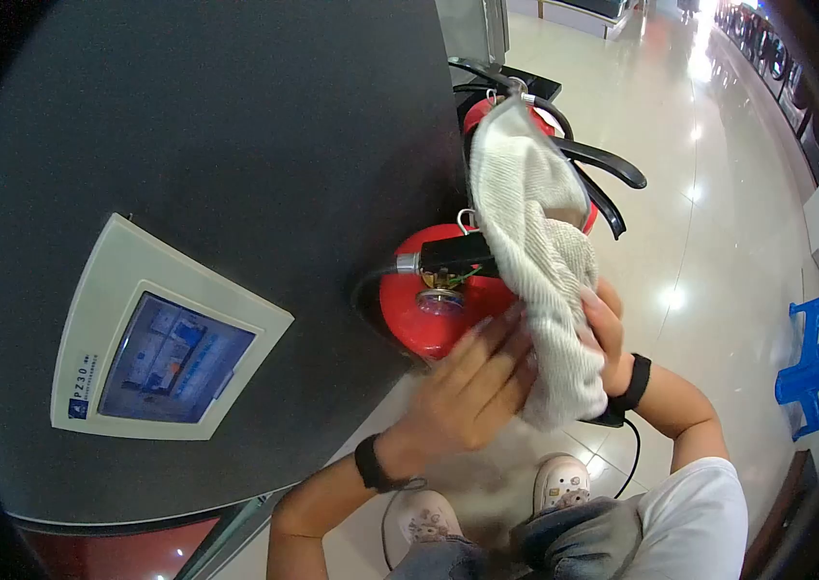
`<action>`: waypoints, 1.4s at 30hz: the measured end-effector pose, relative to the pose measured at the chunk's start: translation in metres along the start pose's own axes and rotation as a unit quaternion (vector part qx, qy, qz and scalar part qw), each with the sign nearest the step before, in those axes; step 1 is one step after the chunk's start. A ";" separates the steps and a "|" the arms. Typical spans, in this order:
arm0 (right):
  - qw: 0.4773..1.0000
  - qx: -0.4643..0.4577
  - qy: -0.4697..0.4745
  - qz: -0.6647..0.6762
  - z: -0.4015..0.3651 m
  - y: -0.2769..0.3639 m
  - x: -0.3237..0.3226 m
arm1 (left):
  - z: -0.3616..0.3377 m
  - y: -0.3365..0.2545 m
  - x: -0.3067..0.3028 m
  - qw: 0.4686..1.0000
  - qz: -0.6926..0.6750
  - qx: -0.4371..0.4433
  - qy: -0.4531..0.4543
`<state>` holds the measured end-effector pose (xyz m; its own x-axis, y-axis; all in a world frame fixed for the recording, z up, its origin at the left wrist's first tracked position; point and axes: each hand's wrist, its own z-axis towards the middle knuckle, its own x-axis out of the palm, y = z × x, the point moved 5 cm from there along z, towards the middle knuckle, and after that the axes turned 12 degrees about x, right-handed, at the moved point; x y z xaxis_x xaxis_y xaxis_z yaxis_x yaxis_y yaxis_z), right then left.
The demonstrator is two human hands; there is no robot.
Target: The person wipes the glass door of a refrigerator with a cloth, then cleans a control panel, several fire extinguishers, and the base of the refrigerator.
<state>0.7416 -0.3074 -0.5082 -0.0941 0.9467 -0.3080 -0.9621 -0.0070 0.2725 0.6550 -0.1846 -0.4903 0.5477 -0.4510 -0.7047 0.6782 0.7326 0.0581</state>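
Observation:
A ribbed, off-white cloth (pixel 550 261) hangs bunched and twisted between my hands. My right hand (pixel 605 333) is closed around its right side, with the thumb lying over the ribbing. From the lower left, my left hand (pixel 472 391) grips the cloth's near edge; its fingers are slightly smeared by motion and the tips are partly hidden. Just beyond my left hand stands a red fire extinguisher (pixel 434 333) with a black valve head and a round gauge. The cloth covers part of it. Behind stands another red fire extinguisher (pixel 475 118), near black handle levers (pixel 608 159).
A dark grey counter (pixel 264 106) fills the left side, bearing a cream-framed panel (pixel 173 266) marked PZ30 with a bluish screen. Glossy pale floor tiles (pixel 661 242) stretch away on the right. A blue plastic stool (pixel 813 372) stands at the right edge.

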 end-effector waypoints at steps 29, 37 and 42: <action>0.980 0.097 0.159 0.067 -0.034 0.032 0.034 | -0.058 -0.004 -0.066 0.906 -0.241 -0.305 -0.168; 0.667 0.359 0.573 0.312 -0.058 0.050 0.074 | -0.041 -0.023 -0.086 0.863 -0.404 -0.296 -0.073; 0.818 0.231 0.518 0.100 -0.081 0.012 0.063 | -0.044 -0.020 -0.083 0.863 -0.376 -0.329 0.080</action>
<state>0.7038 -0.2744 -0.5982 -0.6331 0.1602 -0.7573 -0.7248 0.2206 0.6527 0.5744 -0.1399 -0.4642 -0.0361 -0.8868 -0.4607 0.3584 0.4188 -0.8343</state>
